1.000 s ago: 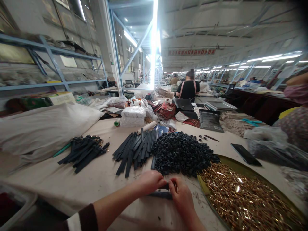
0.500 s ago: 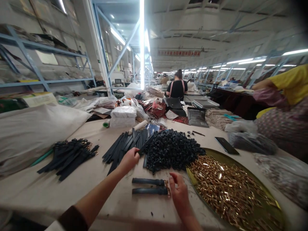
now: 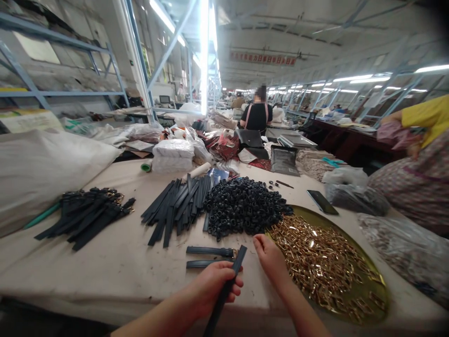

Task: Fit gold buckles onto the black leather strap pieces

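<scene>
there, strap (image 3: 226, 288) in left hand (image 3: 213, 288)

A long, flat black leather strap (image 3: 226, 292) sits in the closed grip of the left hand (image 3: 210, 290), tilted so its upper end points up and to the right while its lower end runs off the bottom of the view. Just beyond it, two finished black straps with gold buckles (image 3: 210, 257) lie flat and parallel on the desk. The right hand (image 3: 270, 255) hovers at the near edge of the heaped gold metal buckles (image 3: 315, 262).
</scene>
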Motion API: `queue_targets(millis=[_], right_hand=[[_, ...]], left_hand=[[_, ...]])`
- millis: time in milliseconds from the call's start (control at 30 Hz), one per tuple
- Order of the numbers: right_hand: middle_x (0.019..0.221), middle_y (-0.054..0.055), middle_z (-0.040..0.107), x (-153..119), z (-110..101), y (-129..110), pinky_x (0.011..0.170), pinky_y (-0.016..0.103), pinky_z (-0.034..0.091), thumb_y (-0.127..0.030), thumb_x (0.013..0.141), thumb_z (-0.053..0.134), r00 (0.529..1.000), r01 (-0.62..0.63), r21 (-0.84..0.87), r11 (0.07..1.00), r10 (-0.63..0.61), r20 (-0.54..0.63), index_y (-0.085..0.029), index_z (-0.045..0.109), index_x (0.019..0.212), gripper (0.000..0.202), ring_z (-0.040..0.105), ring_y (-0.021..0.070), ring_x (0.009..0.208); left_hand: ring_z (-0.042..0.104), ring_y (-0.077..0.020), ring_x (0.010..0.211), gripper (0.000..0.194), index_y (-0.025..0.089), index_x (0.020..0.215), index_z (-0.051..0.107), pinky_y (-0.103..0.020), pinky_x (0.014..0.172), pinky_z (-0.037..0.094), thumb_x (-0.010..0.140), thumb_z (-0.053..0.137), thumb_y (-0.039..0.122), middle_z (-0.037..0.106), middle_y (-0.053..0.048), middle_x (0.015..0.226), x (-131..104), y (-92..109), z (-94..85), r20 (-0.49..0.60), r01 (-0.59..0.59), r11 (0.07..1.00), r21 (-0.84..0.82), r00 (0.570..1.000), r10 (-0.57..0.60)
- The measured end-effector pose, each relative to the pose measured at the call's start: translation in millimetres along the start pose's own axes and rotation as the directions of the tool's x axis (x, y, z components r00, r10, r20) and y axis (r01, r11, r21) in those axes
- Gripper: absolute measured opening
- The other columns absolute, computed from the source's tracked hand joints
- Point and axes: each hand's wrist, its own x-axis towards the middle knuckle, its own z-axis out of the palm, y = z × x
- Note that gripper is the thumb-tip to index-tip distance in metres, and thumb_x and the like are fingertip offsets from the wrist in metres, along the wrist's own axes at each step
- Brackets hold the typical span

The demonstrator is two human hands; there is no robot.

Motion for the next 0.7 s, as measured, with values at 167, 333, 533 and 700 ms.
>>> queue_targets(millis=[167, 333, 533, 700], right_hand=[[0.08, 0.01, 0.057, 33.4, 6.6, 17.6, 0.063, 0.03, 0.035, -0.021, 0.079, 0.045, 0.999, 0.013, -0.238, 0.971, -0.024, -0.044, -0.016, 0.058, 0.072, 0.015, 0.054, 0.0192, 0.072], [0.078, 0.007, 0.057, 18.3, 3.7, 13.7, 0.068, 0.03, 0.038, -0.027, 0.079, 0.047, 1.0, 0.026, -0.131, 0.991, -0.026, 0.003, -0.017, 0.056, 0.071, 0.015, 0.053, 0.0171, 0.073], [0.087, 0.001, 0.06, -27.4, -11.1, -13.0, 0.069, 0.028, 0.047, -0.038, 0.064, 0.067, 0.892, -0.439, 0.811, 0.386, 0.295, 0.342, -0.02, 0.056, 0.096, 0.038, 0.056, 0.0117, 0.069], [0.085, -0.001, 0.063, -45.9, -14.3, -36.2, 0.07, 0.022, 0.048, -0.029, 0.057, 0.075, 0.817, -0.523, 0.851, -0.052, 0.253, 0.518, -0.021, 0.063, 0.087, 0.033, 0.056, 0.0057, 0.064]], left_hand=[[0.056, -0.0084, 0.056, 0.021, 0.011, 0.081, 0.053, -0.016, 0.046, 0.04, 0.06, 0.057, 0.013, 0.059, -0.006, 0.075, -7.5, 5.6, 0.1, -0.01, 0.007, 0.995, -0.103, 1.0, -0.008], [0.058, -0.0103, 0.063, 0.022, 0.011, 0.082, 0.055, -0.017, 0.05, 0.042, 0.061, 0.06, 0.017, 0.06, -0.007, 0.079, -17.7, 9.7, -2.0, 0.005, 0.009, 0.996, -0.088, 1.0, -0.009], [0.053, -0.0089, 0.052, 0.021, 0.013, 0.087, 0.051, -0.019, 0.048, 0.04, 0.07, 0.05, 0.027, 0.057, -0.001, 0.066, -5.2, 1.3, -3.9, 0.007, -0.094, 0.973, 0.213, 0.996, 0.094], [0.036, -0.0075, 0.037, 0.029, 0.016, 0.075, 0.052, -0.019, 0.039, 0.028, 0.08, 0.038, 0.041, 0.04, 0.007, 0.044, -0.6, 1.6, -7.7, 0.046, -0.264, 0.675, 0.689, 0.945, 0.323]])
